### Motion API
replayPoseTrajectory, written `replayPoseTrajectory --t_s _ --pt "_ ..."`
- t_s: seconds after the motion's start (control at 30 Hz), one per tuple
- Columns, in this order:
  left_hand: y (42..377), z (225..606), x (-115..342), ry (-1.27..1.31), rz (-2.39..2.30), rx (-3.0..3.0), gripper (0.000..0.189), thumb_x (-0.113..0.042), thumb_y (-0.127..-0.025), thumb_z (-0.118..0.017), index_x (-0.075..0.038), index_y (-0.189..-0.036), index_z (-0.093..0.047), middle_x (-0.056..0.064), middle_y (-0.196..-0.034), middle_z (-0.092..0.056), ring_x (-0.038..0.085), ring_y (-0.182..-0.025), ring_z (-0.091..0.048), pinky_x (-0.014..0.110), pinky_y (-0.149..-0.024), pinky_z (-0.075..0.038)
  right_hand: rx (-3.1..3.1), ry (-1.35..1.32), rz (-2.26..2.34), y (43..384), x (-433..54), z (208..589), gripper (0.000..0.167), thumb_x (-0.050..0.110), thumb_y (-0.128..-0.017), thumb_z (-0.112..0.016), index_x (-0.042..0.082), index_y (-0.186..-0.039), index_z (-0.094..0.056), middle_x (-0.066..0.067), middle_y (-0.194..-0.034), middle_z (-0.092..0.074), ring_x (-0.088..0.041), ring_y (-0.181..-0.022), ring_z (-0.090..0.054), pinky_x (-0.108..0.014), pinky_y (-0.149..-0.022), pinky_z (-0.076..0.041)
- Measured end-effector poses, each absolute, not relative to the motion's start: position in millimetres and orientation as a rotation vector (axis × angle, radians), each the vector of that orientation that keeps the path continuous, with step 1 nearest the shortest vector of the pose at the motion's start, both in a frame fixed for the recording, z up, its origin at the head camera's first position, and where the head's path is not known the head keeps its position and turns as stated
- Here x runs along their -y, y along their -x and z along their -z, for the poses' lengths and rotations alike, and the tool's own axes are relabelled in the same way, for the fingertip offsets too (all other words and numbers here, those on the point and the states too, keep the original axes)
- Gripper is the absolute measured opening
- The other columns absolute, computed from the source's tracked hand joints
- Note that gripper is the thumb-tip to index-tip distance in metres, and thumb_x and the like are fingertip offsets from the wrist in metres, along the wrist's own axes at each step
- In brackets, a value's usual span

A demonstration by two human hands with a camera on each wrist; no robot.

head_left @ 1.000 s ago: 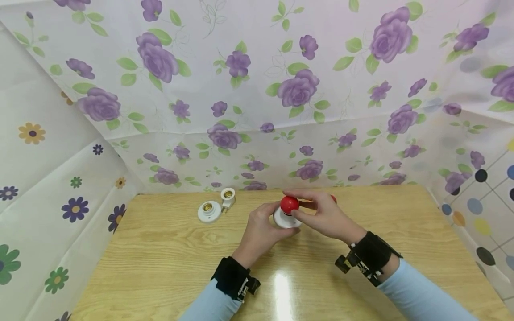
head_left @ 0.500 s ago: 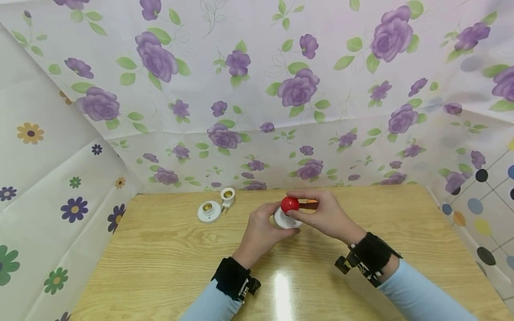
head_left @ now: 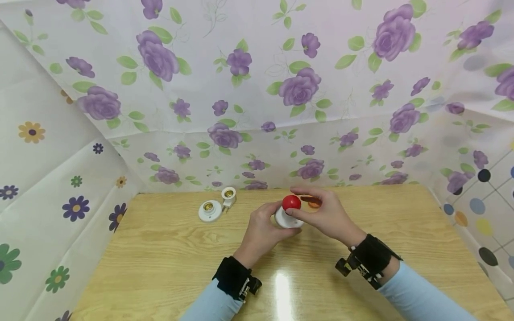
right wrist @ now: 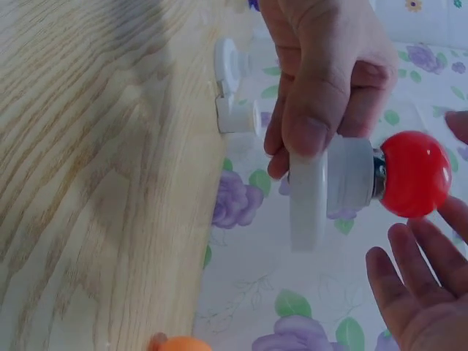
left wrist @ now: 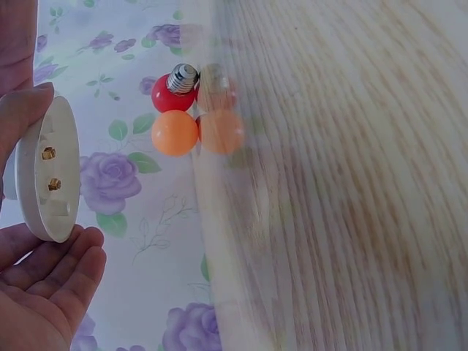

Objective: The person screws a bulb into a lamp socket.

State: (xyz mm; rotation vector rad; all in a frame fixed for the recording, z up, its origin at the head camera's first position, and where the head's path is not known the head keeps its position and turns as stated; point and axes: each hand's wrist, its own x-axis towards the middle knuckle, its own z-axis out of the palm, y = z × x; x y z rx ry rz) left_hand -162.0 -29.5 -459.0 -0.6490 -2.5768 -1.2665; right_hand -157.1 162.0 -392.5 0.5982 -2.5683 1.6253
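My left hand [head_left: 265, 225] grips a white round lamp holder [head_left: 288, 220] by its rim, above the table. In the left wrist view its hollow underside, with brass screws, faces the camera. A red light bulb [right wrist: 417, 174] sits in the holder's socket, with a bit of its metal cap showing in the right wrist view. My right hand [head_left: 327, 214] is at the bulb with fingers spread. Its thumb lies against the bulb's near side in the head view, while the index finger stands off it. Whether other fingers touch the bulb is hard to tell.
Another white round lamp holder [head_left: 209, 211] and a white plug-in socket [head_left: 228, 196] lie at the table's back left. Behind my right hand lie an orange bulb [left wrist: 175, 133] and a second red bulb [left wrist: 167, 96]. A flowered cloth hangs behind the wooden table [head_left: 168, 258].
My right hand's fingers have shifted on the red bulb and the index finger has come away from it. The orange bulb now shows between the fingers. My left hand keeps its grip.
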Motion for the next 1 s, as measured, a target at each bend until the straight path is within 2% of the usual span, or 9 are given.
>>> replayPoseTrajectory --t_s 0.13,0.3,0.37,0.63,0.83,1.0 --pt "162.3 457.6 29.8 0.637 1.268 2.584 0.063 -0.056 -0.067 -0.076 -0.034 -0.124 -0.057 -0.012 -0.117 -0.062 0.006 -0.107 -0.058 0.031 -0.086 -0.052 2.603 -0.659 -1.629 153.1 -162.3 381.5 0.049 0.027 -0.081 -0.073 0.023 -0.128 -0.057 0.0 -0.136 -0.053 -0.028 -0.122 -0.053 -0.052 -0.098 -0.044" --pt "163.0 457.5 30.0 0.644 1.265 2.574 0.064 -0.055 -0.067 -0.076 -0.032 -0.124 -0.057 -0.011 -0.117 -0.062 0.007 -0.108 -0.058 0.034 -0.087 -0.052 2.606 -0.799 -1.689 155.6 -162.5 380.0 0.047 0.016 -0.086 -0.068 0.016 -0.131 -0.054 -0.005 -0.138 -0.051 -0.024 -0.125 -0.05 -0.046 -0.1 -0.044" --pt "163.5 457.9 29.9 0.655 1.27 2.572 0.065 -0.055 -0.068 -0.076 -0.031 -0.125 -0.056 -0.01 -0.117 -0.062 0.008 -0.108 -0.058 0.036 -0.087 -0.052 2.598 -0.819 -1.714 158.6 -163.2 385.0 0.046 0.013 -0.086 -0.067 0.017 -0.13 -0.055 -0.003 -0.137 -0.052 -0.022 -0.125 -0.05 -0.045 -0.099 -0.044" --pt "163.1 457.1 30.9 0.633 1.294 2.602 0.067 -0.055 -0.068 -0.076 -0.03 -0.126 -0.056 -0.009 -0.118 -0.062 0.009 -0.108 -0.057 0.038 -0.086 -0.053 2.56 -0.8 -1.752 168.1 -166.0 403.7 0.042 0.026 -0.084 -0.07 0.026 -0.124 -0.059 0.003 -0.13 -0.057 -0.018 -0.119 -0.055 -0.04 -0.093 -0.05" --pt "162.4 459.3 31.2 0.635 1.299 2.589 0.065 -0.055 -0.067 -0.076 -0.031 -0.125 -0.057 -0.009 -0.117 -0.062 0.009 -0.106 -0.058 0.037 -0.085 -0.054 2.548 -0.73 -1.789 167.2 -164.3 405.6 0.042 0.026 -0.08 -0.074 0.027 -0.119 -0.063 0.006 -0.125 -0.059 -0.013 -0.112 -0.059 -0.028 -0.087 -0.053" --pt "161.8 459.4 31.0 0.644 1.304 2.579 0.065 -0.055 -0.068 -0.075 -0.032 -0.125 -0.056 -0.009 -0.118 -0.062 0.008 -0.107 -0.058 0.036 -0.084 -0.054 2.505 -0.683 -1.84 160.9 -160.2 395.7 0.04 0.018 -0.078 -0.075 0.014 -0.117 -0.065 -0.004 -0.123 -0.061 -0.019 -0.106 -0.063 -0.03 -0.083 -0.054"
